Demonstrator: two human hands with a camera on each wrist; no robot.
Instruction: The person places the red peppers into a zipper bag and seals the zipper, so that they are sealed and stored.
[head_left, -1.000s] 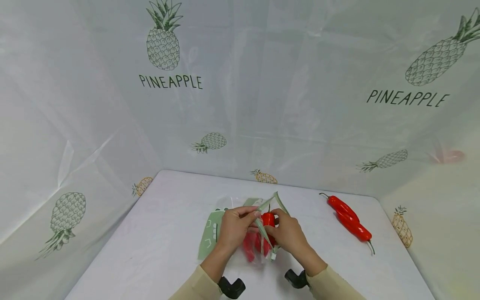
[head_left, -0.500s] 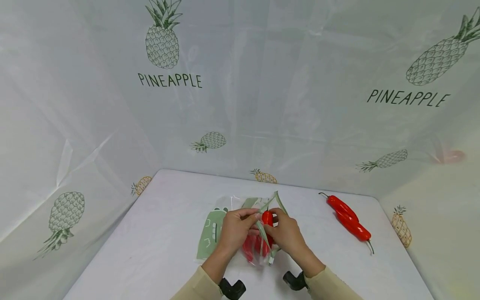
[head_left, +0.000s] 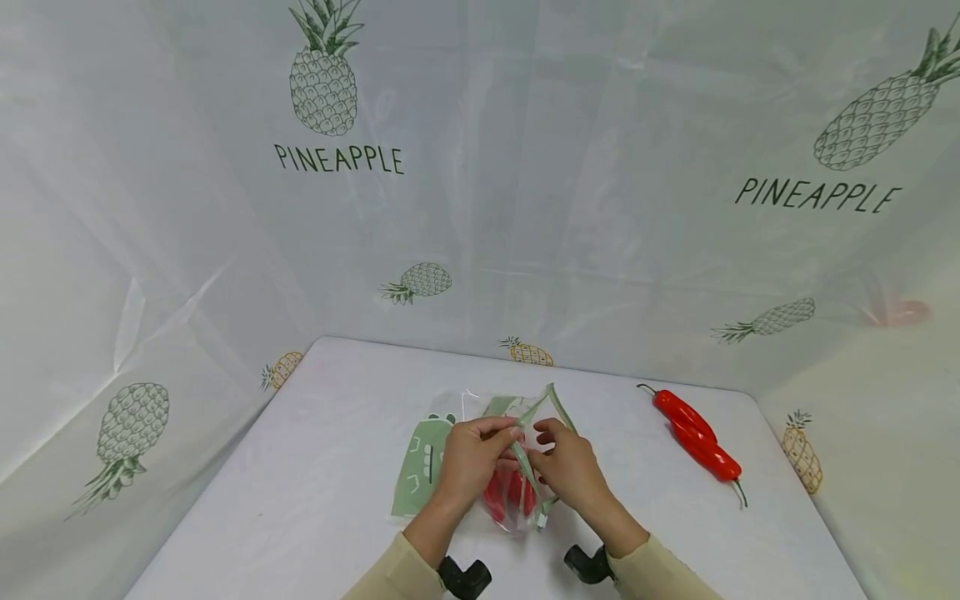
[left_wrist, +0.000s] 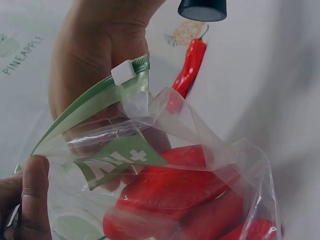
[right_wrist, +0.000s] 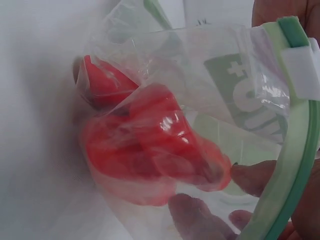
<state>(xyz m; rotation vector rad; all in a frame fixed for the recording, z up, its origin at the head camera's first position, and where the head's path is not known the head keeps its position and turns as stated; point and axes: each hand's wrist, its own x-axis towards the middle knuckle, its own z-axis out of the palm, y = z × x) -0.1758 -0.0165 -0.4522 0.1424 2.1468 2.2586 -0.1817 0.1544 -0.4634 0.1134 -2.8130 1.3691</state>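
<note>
A clear zip bag [head_left: 522,465] with a green rim and white slider [left_wrist: 123,73] stands with its mouth apart. Inside lie red chili peppers [left_wrist: 175,180], also seen through the plastic as a pepper [right_wrist: 167,135] in the right wrist view. My left hand [head_left: 472,454] pinches the green rim between thumb and fingers. My right hand [head_left: 570,467] is at the bag's mouth, thumb and fingers spread apart. In the right wrist view its fingertips [right_wrist: 255,177] lie close to the peppers; whether they touch is unclear.
Two more red chili peppers [head_left: 708,454] lie on the right side of the white table [head_left: 300,483]. A green printed figure [head_left: 417,471] on plastic lies left of my left hand. A pineapple-printed sheet [head_left: 525,208] hangs behind.
A red chili pepper held upright by my right hand has gone down into the bag, out of those fingers. My left hand stays on the rim.
</note>
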